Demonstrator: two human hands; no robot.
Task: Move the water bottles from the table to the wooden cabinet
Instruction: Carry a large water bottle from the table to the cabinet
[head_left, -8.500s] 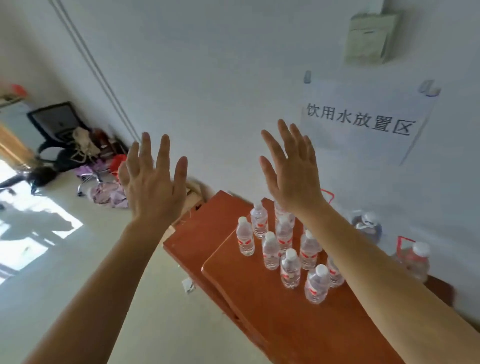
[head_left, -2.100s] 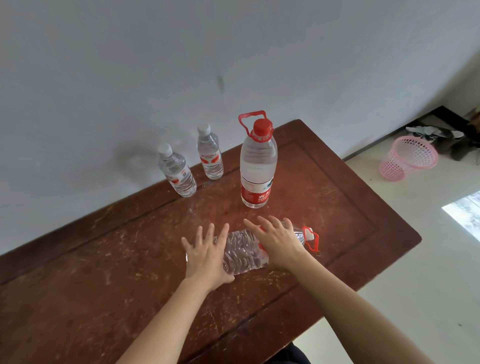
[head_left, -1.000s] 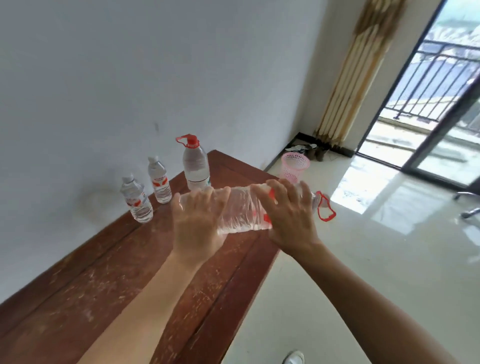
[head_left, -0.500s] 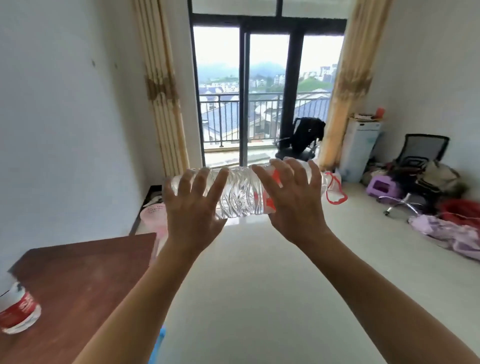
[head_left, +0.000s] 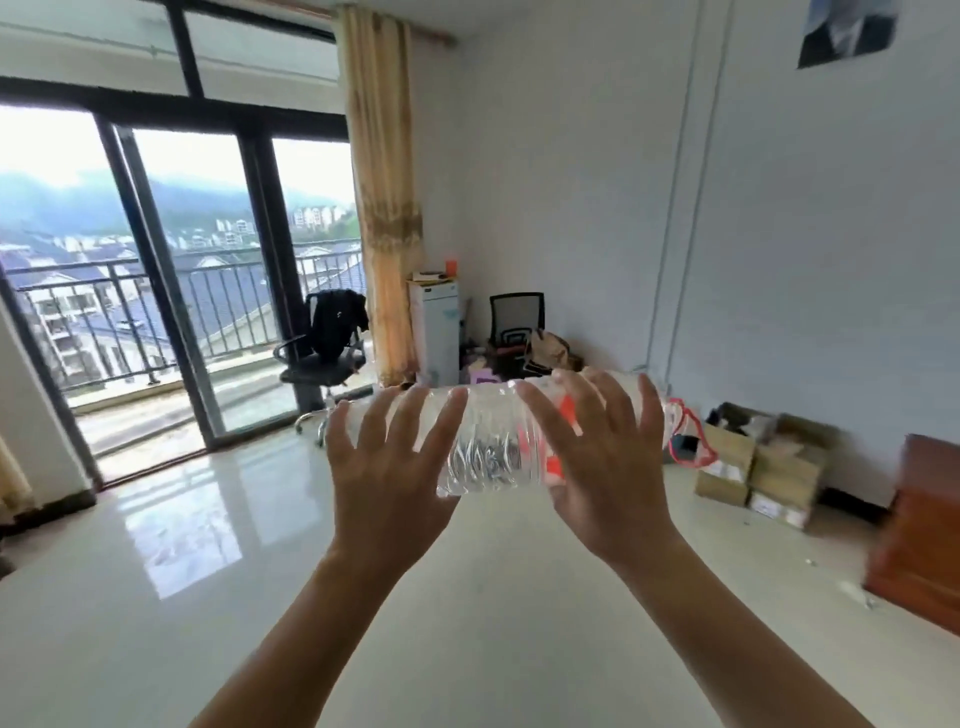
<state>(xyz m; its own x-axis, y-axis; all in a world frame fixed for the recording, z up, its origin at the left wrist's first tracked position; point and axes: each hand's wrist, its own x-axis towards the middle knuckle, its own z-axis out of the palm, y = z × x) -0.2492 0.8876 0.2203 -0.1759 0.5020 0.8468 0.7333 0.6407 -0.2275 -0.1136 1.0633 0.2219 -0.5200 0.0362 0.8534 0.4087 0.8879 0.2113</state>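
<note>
Here both hands hold one large clear water bottle (head_left: 488, 447) in the air at the middle of the view, well above the floor (head_left: 156, 597). The bottle lies on its side, its base to the left and its red carry loop (head_left: 688, 436) hanging off the right end. The left hand (head_left: 387, 467) holds the base end and the right hand (head_left: 602, 467) holds the red-labelled part. The fingers of each hand are spread wide and only slightly bent, and they lie across the near side with the tips reaching the top edge. The thumbs are hidden behind the bottle.

The pale, glossy floor lies open beneath and ahead of the arms, right up to the far wall. At the right edge, near, the corner of a red-brown wooden cabinet (head_left: 919, 540) comes into view, blurred, with its left edge standing clear of the bottle. Farther back along the right wall, cardboard boxes (head_left: 758, 462) sit on the floor. They are just beyond the carry loop in the view but well behind it.

On the far left, a dark-framed sliding glass door (head_left: 182, 286) opens onto a railed balcony. An office chair (head_left: 322, 364) draped in black stands just inside it, beside a tall yellow curtain (head_left: 384, 208). A second chair (head_left: 517, 322) and some loose clutter fill the far corner.
</note>
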